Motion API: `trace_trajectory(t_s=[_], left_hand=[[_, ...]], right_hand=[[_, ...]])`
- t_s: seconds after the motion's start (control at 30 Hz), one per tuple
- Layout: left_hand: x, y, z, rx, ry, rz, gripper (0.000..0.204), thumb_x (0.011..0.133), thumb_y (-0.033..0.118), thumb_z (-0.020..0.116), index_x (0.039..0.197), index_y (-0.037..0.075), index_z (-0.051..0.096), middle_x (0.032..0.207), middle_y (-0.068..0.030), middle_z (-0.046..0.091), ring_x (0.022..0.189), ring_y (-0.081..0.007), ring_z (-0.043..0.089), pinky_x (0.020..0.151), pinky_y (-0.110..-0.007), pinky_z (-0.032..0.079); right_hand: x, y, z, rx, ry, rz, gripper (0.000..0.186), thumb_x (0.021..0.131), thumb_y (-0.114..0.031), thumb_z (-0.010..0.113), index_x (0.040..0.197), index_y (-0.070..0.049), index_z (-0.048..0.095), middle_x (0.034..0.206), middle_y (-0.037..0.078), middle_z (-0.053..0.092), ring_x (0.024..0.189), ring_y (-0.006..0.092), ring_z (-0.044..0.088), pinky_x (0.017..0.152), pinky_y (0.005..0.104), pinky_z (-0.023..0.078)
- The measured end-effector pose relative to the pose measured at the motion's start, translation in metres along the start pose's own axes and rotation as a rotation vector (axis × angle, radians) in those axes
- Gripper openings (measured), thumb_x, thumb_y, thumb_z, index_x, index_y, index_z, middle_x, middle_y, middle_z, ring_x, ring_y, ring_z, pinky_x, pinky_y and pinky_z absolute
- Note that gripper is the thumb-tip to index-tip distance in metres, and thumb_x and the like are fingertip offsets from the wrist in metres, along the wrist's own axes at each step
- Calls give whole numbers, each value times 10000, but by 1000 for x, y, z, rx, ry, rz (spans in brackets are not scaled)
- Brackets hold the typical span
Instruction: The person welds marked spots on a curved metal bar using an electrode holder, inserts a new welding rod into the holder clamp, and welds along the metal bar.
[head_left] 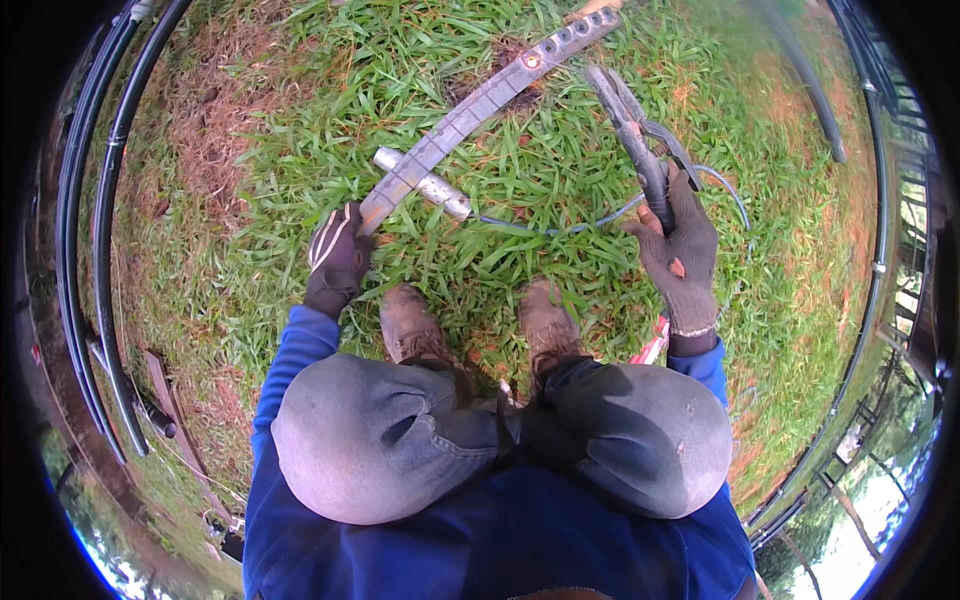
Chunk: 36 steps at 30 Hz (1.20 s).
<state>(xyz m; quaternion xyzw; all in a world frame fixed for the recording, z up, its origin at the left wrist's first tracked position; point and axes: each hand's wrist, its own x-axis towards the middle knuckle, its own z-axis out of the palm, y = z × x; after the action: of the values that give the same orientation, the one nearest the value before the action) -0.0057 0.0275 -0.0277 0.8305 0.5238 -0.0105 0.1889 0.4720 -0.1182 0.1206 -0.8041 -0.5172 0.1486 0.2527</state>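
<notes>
My left hand (340,255), in a dark glove with pale stripes, is closed on the near end of a long flat metal bar (460,122). The bar slants up to the right over the grass, with cross lines along it and several round holes toward its far end. One spot (531,61) on it glows orange. Under the near part of the bar lies a silvery metal tube (440,193). My right hand (685,250), in a worn grey-brown glove with a hole, grips what looks like a welding electrode holder (640,140), its jaws pointing away and its lever raised.
A thin blue cable (560,231) runs through the grass from the tube toward my right hand. My boots (415,325) stand close below the bar. Dark pipes (110,190) rise at the left, and another dark bar (815,90) lies at the upper right.
</notes>
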Motion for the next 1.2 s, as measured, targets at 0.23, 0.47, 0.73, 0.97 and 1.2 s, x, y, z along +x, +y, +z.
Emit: trace_trajectory(t_s=[0.23,0.47,0.73,0.97,1.2], left_hand=[[-2,7,-9,-8,-20,-32,566,933,214,762,1432,0,603,1180,-246,735,1071,-499,728,915,-588,580],[-1,10,-9,-12,21,-14,522,911,201,752,1378,7,620,1152,-252,728,1069,-497,733,908,-599,583],[3,15,-14,27,-92,-112,535,938,219,789,1402,19,613,1207,-272,720,1068,-526,728,915,-610,586],[-1,11,-11,22,-2,-24,504,909,207,766,1344,19,597,1128,-253,726,1055,-494,739,890,-605,584],[-1,10,-10,24,5,-8,512,917,213,753,1363,7,606,1130,-251,726,1053,-493,735,886,-593,585]], right_hand=[[1,1,6,-5,-8,-13,759,961,-81,868,1654,-53,560,1338,228,777,1137,409,820,899,489,672],[3,4,10,74,14,-11,755,947,-122,890,1630,-79,570,1273,235,776,1110,437,807,894,511,664],[2,3,5,-98,51,-179,737,967,-152,875,1633,-87,566,1258,237,773,1087,449,801,878,528,663],[2,4,10,-70,16,-51,729,999,-171,843,1661,-90,549,1239,228,769,1049,426,816,852,512,673],[3,-2,8,-105,14,-60,681,1036,-187,800,1665,-101,554,1226,228,766,986,402,834,815,498,686]])
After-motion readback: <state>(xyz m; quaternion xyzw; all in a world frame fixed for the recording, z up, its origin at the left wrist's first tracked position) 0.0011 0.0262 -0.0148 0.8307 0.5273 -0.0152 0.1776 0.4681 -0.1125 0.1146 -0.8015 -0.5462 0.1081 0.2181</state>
